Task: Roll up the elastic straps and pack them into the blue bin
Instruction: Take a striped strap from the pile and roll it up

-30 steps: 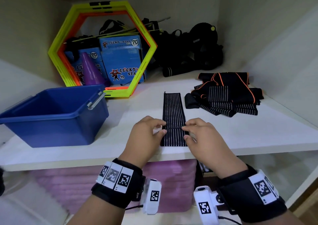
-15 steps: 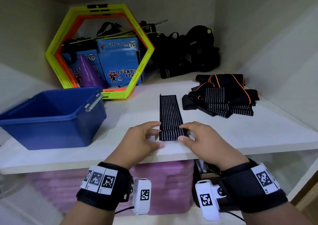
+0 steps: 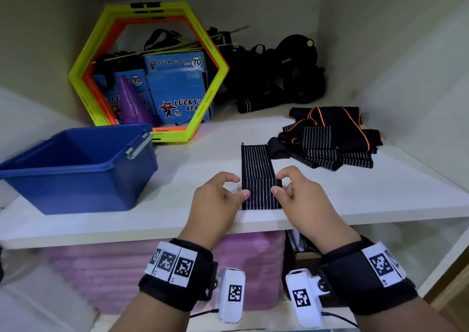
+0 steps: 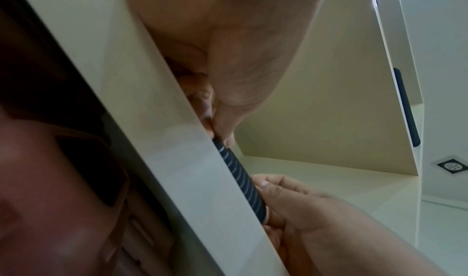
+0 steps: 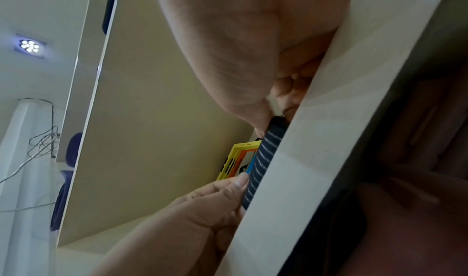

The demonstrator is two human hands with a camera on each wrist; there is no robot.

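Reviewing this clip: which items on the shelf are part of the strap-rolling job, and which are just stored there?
Part of the job:
- striped strap, pinched at its near end by the left hand and right hand
- pile of straps, not yet rolled
- blue bin

Just stored:
- hexagon rings
- Lucky Star boxes
- purple cone
- black gear at the back

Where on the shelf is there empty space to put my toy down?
Bare shelf lies between the blue bin and the striped strap. More shows in front of the strap pile, toward the right wall. The back is crowded: hexagon frames, blue boxes, black gear.
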